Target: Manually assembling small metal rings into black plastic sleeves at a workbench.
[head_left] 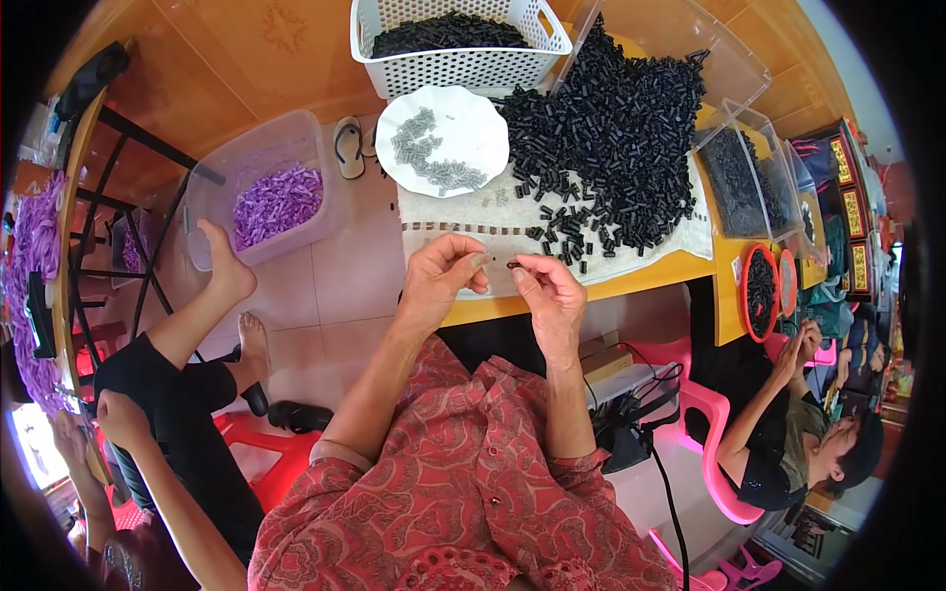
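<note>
Over the table's front edge, my left hand [443,280] is closed in a pinch. Something tiny may show at its fingertips, too small to name. Close beside it, my right hand [554,297] grips a small dark piece [513,264] between thumb and forefinger. The two hands are slightly apart. Just beyond them a white cloth [448,212] covers part of the table. On it lies a big heap of short black pieces [621,138], with some scattered toward my right hand. A white scalloped plate [485,126] holds many tiny grey pieces [416,148].
A white perforated basket [463,71] of black pieces stands at the back. Clear boxes [754,182] and a red round basket [759,294] sit right. Left, a plastic tub [313,231] holds purple strips. Other people sit left and right; a pink chair [705,414] stands right.
</note>
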`<act>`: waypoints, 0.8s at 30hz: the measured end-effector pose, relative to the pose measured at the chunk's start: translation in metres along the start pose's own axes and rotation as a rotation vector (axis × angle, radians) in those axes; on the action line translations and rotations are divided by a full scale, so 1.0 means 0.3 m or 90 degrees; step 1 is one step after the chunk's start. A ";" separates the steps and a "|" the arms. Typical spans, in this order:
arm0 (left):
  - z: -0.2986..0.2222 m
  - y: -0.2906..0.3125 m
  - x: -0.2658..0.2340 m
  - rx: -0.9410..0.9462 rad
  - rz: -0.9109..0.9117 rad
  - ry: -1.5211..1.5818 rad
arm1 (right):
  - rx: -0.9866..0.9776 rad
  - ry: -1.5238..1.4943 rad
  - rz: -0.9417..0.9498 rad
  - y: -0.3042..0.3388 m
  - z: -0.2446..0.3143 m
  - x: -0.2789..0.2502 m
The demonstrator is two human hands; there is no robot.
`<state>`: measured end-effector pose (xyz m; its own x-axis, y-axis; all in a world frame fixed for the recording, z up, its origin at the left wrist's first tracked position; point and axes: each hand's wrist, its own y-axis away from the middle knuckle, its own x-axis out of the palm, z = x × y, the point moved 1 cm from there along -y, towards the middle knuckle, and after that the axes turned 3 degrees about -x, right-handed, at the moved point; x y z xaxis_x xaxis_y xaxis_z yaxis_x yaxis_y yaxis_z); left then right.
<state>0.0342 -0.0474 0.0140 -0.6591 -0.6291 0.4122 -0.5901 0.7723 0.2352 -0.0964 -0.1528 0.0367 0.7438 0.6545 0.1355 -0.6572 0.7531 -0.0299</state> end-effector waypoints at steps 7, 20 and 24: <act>0.013 0.002 -0.007 -0.027 0.006 0.097 | -0.022 -0.001 0.019 0.003 -0.010 0.006; 0.006 0.002 -0.009 -0.035 -0.034 0.082 | -0.029 0.054 -0.023 0.032 -0.026 -0.019; 0.013 0.018 -0.007 -0.031 -0.047 0.081 | -0.127 0.252 -0.047 -0.002 -0.008 0.011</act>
<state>0.0306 -0.0423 0.0108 -0.5484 -0.6702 0.5001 -0.6095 0.7298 0.3098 -0.0933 -0.1511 0.0348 0.8028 0.5441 -0.2438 -0.5929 0.7715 -0.2307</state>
